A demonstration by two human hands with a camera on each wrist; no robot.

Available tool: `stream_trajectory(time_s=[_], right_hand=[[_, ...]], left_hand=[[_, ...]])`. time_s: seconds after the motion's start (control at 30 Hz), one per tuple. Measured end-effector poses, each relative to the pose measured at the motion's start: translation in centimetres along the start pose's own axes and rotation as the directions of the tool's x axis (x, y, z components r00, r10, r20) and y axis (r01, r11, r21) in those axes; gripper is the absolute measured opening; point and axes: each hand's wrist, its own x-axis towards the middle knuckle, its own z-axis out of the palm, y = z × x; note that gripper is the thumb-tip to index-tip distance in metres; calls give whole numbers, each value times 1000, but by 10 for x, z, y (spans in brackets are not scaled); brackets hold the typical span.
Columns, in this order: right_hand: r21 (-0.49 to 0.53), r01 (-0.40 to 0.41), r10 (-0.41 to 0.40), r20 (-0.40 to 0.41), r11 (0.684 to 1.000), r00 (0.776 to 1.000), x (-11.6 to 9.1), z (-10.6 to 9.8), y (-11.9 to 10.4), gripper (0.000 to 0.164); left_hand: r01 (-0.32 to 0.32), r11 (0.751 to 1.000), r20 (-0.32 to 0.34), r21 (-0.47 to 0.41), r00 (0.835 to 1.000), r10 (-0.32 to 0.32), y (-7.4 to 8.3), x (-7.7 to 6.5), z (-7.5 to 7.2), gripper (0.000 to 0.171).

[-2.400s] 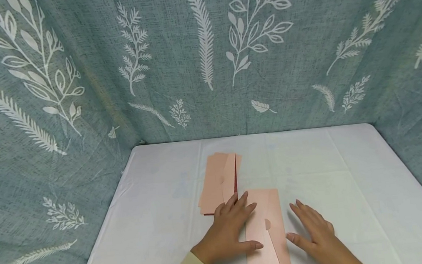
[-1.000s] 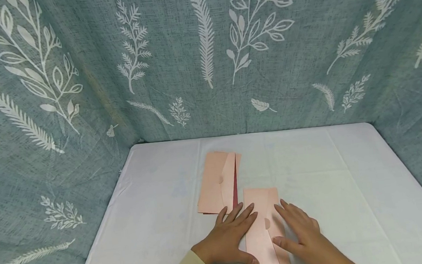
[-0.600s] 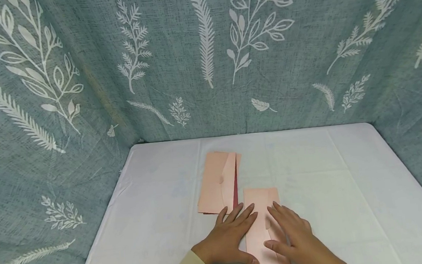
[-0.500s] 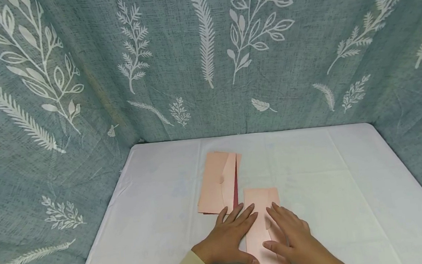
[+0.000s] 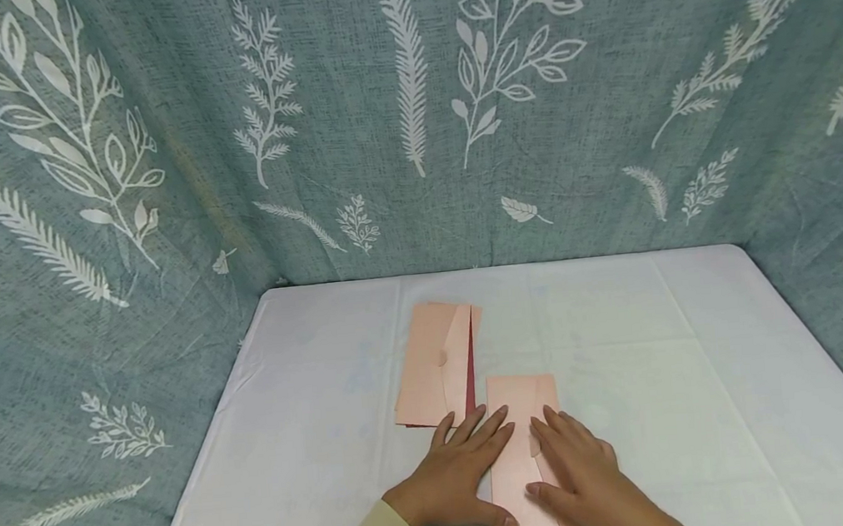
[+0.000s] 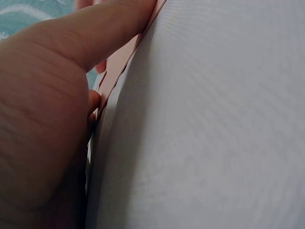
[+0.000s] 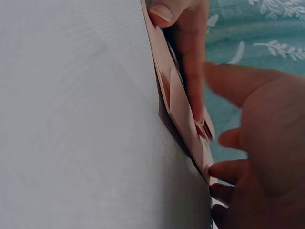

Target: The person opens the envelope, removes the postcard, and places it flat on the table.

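A pale pink envelope (image 5: 519, 392) lies lengthwise on the white table, its flap side up with a small half-round tab on the flap. My left hand (image 5: 451, 482) rests with spread fingers along its left side; in the left wrist view the thumb of this hand (image 6: 52, 86) lies on the pink paper. From the other side my right hand (image 5: 578, 471) reaches over the flap, fingers nearly straight beside the tab. In the right wrist view the fingertips of this hand (image 7: 267, 138) are at the envelope (image 7: 178, 102), whose flap edge stands slightly raised.
Behind the left hand lies a small stack of similar pink envelopes (image 5: 429, 354), with a dark red edge showing on its right. The white-covered table (image 5: 665, 375) ends at a green curtain (image 5: 380, 133) with white leaf prints, which also hangs on both sides.
My right hand has come in from the right and down onto the envelope's flap. My left hand has shifted slightly toward me, its thumb lower on the envelope, then stayed still.
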Motion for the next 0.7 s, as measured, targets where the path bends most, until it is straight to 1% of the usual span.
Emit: stream_trajectory(time_s=[0.17,0.27,0.43,0.7], right_hand=[[-101,9,-4,51,995,999,1,3,1,90],[-136,19,-11,59,991,998,0,3,0,87],[-148,16,-7,61,989,998,0,3,0,84],[-135,-6,15,66,991,998,0,2,-1,83]], left_hand=[[0,1000,2,-2,1000,0,0,0,0,119],[2,1000,4,-4,1000,-2,0,0,1,119],[6,1000,3,-4,1000,-6,0,0,1,119],[3,1000,1,5,1000,-3,0,0,1,118]])
